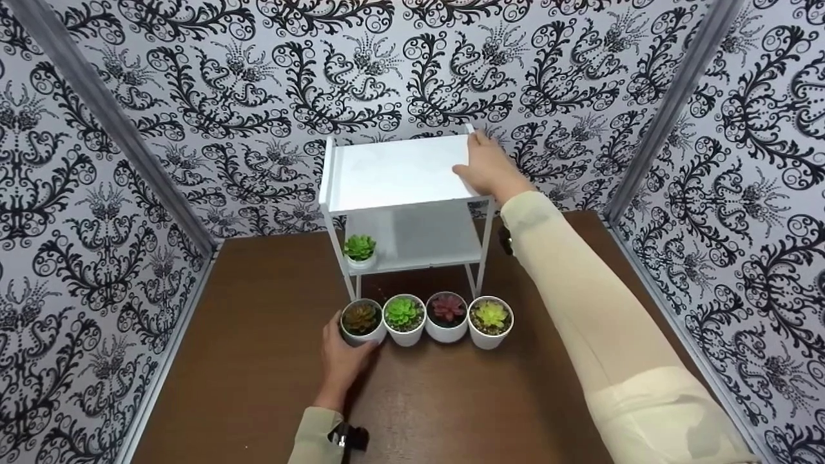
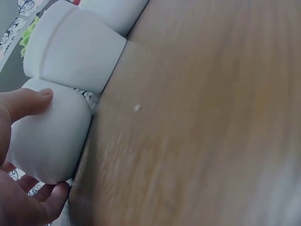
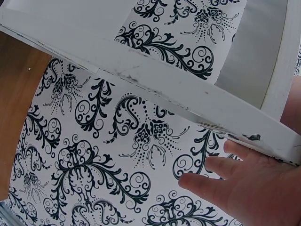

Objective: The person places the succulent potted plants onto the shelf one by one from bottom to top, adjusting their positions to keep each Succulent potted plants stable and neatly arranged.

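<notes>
My left hand (image 1: 345, 364) grips a white pot (image 2: 56, 136) with a brownish succulent (image 1: 359, 318), at the left end of a row on the table. In the left wrist view, the thumb lies on one side and the fingertips on the other, low by the table. A white two-tier shelf rack (image 1: 399, 171) stands behind the row. My right hand (image 1: 488, 169) holds the right edge of its top tier, thumb over the surface. The right wrist view shows that hand's fingers (image 3: 202, 187) spread along the outside of the white frame (image 3: 164, 87).
Beside the held pot stand white pots with a green succulent (image 1: 403, 312), a dark red one (image 1: 448, 308) and a yellow-green one (image 1: 491, 314). Another green succulent (image 1: 359, 247) sits at the lower tier's left. Patterned walls (image 1: 271, 84) enclose the brown table (image 1: 258, 335).
</notes>
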A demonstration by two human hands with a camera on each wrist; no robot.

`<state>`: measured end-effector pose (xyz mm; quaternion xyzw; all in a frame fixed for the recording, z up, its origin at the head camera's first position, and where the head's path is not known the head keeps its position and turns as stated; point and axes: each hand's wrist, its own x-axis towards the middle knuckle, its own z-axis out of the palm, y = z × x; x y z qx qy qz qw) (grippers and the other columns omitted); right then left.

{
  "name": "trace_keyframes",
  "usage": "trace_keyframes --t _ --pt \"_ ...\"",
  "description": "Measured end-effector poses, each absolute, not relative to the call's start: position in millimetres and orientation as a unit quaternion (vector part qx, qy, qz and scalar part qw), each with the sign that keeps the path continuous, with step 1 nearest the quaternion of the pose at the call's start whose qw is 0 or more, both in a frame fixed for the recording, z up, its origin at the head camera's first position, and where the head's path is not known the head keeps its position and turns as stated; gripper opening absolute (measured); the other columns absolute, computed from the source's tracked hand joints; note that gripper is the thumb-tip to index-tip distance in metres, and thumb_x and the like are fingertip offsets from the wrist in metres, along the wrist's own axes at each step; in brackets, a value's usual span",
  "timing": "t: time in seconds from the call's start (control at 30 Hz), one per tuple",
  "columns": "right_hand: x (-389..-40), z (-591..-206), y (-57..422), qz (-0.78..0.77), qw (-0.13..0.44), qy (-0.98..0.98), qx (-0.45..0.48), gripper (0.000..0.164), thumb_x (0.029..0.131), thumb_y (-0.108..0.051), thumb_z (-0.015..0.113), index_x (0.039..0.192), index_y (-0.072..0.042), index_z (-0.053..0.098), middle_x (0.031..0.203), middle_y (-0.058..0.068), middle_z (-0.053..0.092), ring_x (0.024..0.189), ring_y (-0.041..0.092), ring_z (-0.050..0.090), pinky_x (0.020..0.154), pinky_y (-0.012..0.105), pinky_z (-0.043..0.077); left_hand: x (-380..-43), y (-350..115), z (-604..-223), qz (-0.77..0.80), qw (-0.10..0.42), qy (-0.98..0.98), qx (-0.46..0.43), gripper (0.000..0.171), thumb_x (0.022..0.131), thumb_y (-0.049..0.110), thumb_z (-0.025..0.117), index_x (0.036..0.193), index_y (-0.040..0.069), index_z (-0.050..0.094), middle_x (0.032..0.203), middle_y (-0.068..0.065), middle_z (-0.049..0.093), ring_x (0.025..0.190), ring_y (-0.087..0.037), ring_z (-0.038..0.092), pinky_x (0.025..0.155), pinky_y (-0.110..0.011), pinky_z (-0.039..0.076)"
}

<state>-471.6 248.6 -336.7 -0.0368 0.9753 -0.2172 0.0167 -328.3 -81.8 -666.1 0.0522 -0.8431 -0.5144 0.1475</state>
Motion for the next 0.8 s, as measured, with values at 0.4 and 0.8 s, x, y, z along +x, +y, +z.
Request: trace_keyframes --t 0.4,0.8 --pt "-470.0 -335.8 247.6 -0.223 0.021 0.974 -0.038 0.089 0.110 -0.045 0.050 0.169 -0.003 -0.002 0.177 0.011 -0.016 0.165 0.041 -0.007 0.134 0.053 -0.001 -328.1 -84.7 -666.2 -0.538 0.151 -0.827 0.060 0.095 0.066 0.012 0.098 0.148 0.000 0.052 0.142 -0.025 0.057 0.135 -0.041 0.055 0.116 -0.056 0.043" --pt "-469.2 -333.6 248.4 -0.214 0.030 0.976 -0.036 0.090 0.110 -0.046 0.049 0.169 -0.002 -0.002 0.177 0.012 -0.015 0.165 0.042 -0.008 0.133 0.055 -0.002 -325.7 -85.8 -660.2 -0.546 0.180 -0.817 0.041 0.095 0.064 0.014 0.100 0.145 -0.002 0.054 0.137 -0.025 0.058 0.132 -0.041 0.056 0.114 -0.055 0.044"
